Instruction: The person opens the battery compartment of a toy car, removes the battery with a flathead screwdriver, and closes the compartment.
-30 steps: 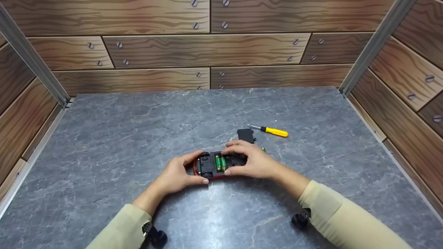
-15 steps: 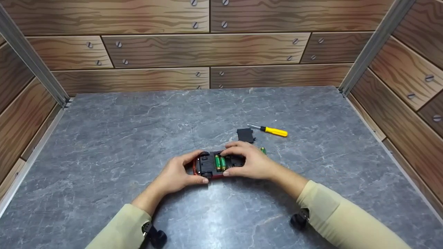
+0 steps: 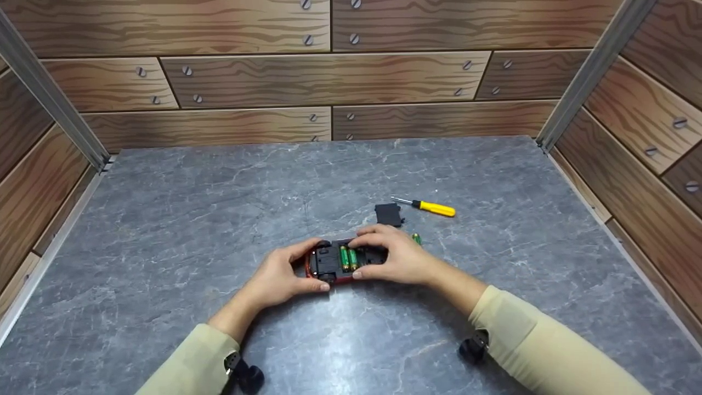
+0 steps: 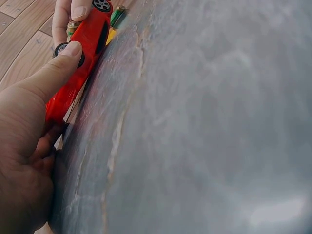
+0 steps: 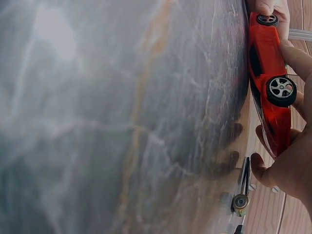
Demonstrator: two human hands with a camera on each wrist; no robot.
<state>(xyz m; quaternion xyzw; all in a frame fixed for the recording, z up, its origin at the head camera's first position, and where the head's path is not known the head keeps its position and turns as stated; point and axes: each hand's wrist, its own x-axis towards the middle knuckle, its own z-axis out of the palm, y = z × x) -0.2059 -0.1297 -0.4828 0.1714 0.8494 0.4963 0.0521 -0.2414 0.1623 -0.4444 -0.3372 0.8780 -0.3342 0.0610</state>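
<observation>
1. Head view: I have a red plastic toy car with a black underside [image 3: 327, 262] turned wheels-up in the middle of the grey marble-patterned table [image 3: 219, 192]. I cannot tell whether its roof touches the surface.
2. My left hand [image 3: 279, 277] curves round the car's left end, half spread, with the thumb by the near wheel and the fingers at the far side. My right hand [image 3: 403, 255] spans the other end just as wide, gripping between thumb and fingers.
3. Two slim green cylindrical batteries [image 3: 349, 258] lie side by side in the uncovered compartment; dark space shows beside them, partly behind my fingers.
4. Over the last second little changes: my right hand shifts slightly left, so more of a loose green battery [image 3: 417, 238] shows beyond it. The pair in the car stays put.
5. I take this to mean the work is at a steadying stage, with the compartment unfinished and one battery out.
6. Beyond my right hand lie a flat black plastic cover [image 3: 389, 214] and, just beside it, a yellow-handled screwdriver [image 3: 436, 208], both untouched.
</observation>
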